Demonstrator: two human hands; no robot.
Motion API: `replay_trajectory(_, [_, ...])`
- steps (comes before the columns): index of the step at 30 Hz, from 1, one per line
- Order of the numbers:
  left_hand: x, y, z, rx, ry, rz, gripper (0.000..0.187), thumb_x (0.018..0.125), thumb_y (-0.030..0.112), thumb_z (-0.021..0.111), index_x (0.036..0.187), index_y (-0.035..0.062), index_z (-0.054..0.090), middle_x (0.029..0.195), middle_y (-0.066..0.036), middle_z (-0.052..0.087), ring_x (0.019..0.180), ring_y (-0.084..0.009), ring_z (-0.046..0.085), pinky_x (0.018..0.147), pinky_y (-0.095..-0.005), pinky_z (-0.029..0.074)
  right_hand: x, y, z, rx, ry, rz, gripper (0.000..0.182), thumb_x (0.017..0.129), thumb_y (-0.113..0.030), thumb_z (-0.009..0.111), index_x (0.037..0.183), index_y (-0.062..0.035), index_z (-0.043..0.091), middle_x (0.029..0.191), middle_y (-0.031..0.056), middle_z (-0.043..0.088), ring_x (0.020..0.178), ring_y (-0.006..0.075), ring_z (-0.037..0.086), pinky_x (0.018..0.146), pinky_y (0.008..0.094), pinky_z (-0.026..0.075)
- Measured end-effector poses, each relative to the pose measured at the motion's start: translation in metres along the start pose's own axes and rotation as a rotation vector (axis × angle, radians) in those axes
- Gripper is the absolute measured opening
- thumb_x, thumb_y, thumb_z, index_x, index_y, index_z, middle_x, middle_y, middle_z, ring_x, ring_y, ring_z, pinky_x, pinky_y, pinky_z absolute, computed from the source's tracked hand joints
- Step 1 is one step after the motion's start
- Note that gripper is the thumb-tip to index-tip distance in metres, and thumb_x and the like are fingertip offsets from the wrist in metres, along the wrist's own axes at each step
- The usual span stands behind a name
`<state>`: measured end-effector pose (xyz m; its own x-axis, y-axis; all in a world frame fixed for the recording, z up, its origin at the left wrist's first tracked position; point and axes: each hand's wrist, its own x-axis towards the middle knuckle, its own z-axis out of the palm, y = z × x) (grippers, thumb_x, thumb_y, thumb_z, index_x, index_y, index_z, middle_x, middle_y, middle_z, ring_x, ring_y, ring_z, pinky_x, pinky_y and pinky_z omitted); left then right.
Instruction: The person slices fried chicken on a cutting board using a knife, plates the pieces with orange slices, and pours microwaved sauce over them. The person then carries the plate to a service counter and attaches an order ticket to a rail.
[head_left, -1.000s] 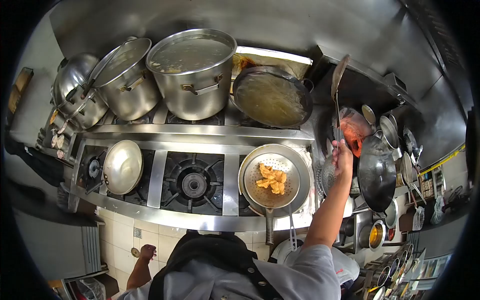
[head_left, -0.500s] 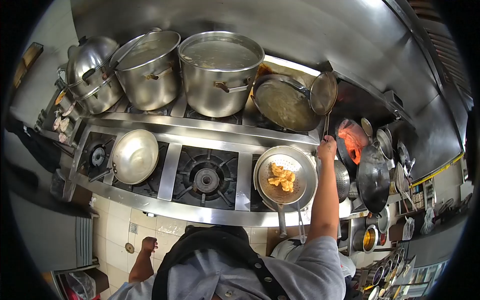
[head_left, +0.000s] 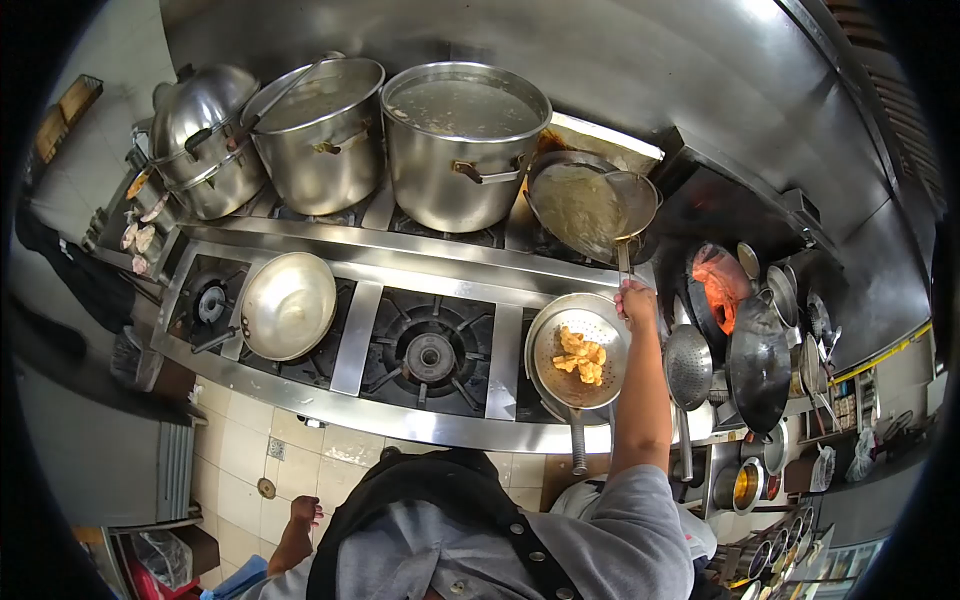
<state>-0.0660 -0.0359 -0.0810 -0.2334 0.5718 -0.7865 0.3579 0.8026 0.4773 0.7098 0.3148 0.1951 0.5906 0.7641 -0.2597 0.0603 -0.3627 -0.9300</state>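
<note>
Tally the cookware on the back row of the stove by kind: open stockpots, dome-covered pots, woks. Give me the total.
Open stockpots: 2
Dome-covered pot: 1
Wok: 1
Total: 4

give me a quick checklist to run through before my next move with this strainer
1. Strainer handle in the right hand: ok, gripped.
2. Strainer head over the wok: ok, overlaps its right side; whether it touches the liquid, cannot tell.
3. Fried pieces contained: ok, gathered in the holed ladle.
4. Left hand away from the burners: ok, low over the floor, no tool visible in it.
5. Middle front burner free of pans: ok, nothing on it.
6. Heat under the wok: cannot tell, its underside is hidden.
</note>
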Motion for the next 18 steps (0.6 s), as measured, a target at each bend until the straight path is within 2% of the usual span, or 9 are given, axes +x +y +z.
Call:
replay_trajectory(3, [-0.004, 0.007, 0.002, -0.084, 0.009, -0.106, 0.027, 0.094, 0.023, 0.048, 0.111, 0.0083, 0.062, 0.084, -0.010, 0.064, 0.065, -0.0230, 0.064, 0.052, -0.0406, 0.047, 0.005, 0.005, 0.010, 0.048, -0.050, 0.034, 0.021, 0.091, -0.006, 0.048, 0.110, -0.0052, 0.057, 0.064, 0.0010, 0.055, 0.043, 0.0098, 0.045, 0.037, 0.0259, 0.033])
replay_trajectory(6, [-0.001, -0.003, -0.002, 0.068, 0.000, 0.101, 0.027, 0.092, 0.024, 0.050, 0.111, 0.0080, 0.062, 0.084, -0.009, 0.065, 0.066, -0.0227, 0.065, 0.053, -0.0403, 0.048, 0.002, 0.007, 0.023, 0.094, -0.063, 0.001, 0.017, 0.090, -0.007, 0.050, 0.106, -0.0024, 0.057, 0.065, 0.0043, 0.056, 0.042, 0.0109, 0.046, 0.035, 0.0270, 0.032])
replay_trajectory(7, [-0.001, -0.005, -0.002, 0.100, 0.001, 0.148, 0.027, 0.092, 0.024, 0.051, 0.111, 0.0078, 0.062, 0.085, -0.009, 0.065, 0.066, -0.0226, 0.065, 0.053, -0.0403, 0.048, -0.002, 0.005, 0.027, 0.109, -0.079, 0.017, 0.017, 0.091, -0.006, 0.050, 0.107, -0.0044, 0.056, 0.065, 0.0031, 0.056, 0.043, 0.0104, 0.045, 0.036, 0.0262, 0.032])
replay_trajectory(9, [-0.001, -0.007, -0.001, 0.100, 0.007, 0.163, 0.028, 0.091, 0.025, 0.052, 0.110, 0.0073, 0.062, 0.085, -0.009, 0.065, 0.067, -0.0227, 0.065, 0.054, -0.0406, 0.048, -0.013, -0.003, 0.033, 0.137, -0.109, 0.047, 0.018, 0.091, -0.005, 0.048, 0.107, -0.0083, 0.056, 0.066, 0.0006, 0.054, 0.044, 0.0094, 0.044, 0.037, 0.0247, 0.031])
replay_trajectory(12, [-0.002, -0.006, 0.001, 0.084, 0.001, 0.132, 0.029, 0.091, 0.025, 0.052, 0.110, 0.0070, 0.062, 0.085, -0.009, 0.066, 0.067, -0.0228, 0.065, 0.055, -0.0412, 0.049, -0.023, -0.007, 0.040, 0.186, -0.171, 0.071, 0.020, 0.093, -0.006, 0.047, 0.111, -0.0082, 0.054, 0.066, 0.0000, 0.053, 0.044, 0.0084, 0.042, 0.037, 0.0233, 0.030])
replay_trajectory(14, [-0.001, -0.003, 0.001, 0.120, -0.007, 0.126, 0.029, 0.090, 0.025, 0.052, 0.110, 0.0071, 0.063, 0.085, -0.009, 0.066, 0.067, -0.0229, 0.065, 0.055, -0.0416, 0.049, -0.025, -0.003, 0.043, 0.244, -0.185, 0.081, 0.016, 0.094, -0.010, 0.050, 0.109, -0.0088, 0.056, 0.066, 0.0001, 0.053, 0.044, 0.0089, 0.043, 0.037, 0.0234, 0.031])
replay_trajectory(18, [-0.004, -0.006, 0.003, 0.128, -0.010, 0.207, 0.029, 0.090, 0.025, 0.052, 0.110, 0.0068, 0.063, 0.085, -0.009, 0.065, 0.066, -0.0225, 0.065, 0.055, -0.0412, 0.049, -0.041, -0.006, 0.048, 0.379, -0.230, 0.114, 0.014, 0.096, -0.013, 0.051, 0.108, -0.0096, 0.056, 0.066, -0.0004, 0.052, 0.044, 0.0083, 0.042, 0.037, 0.0230, 0.031])
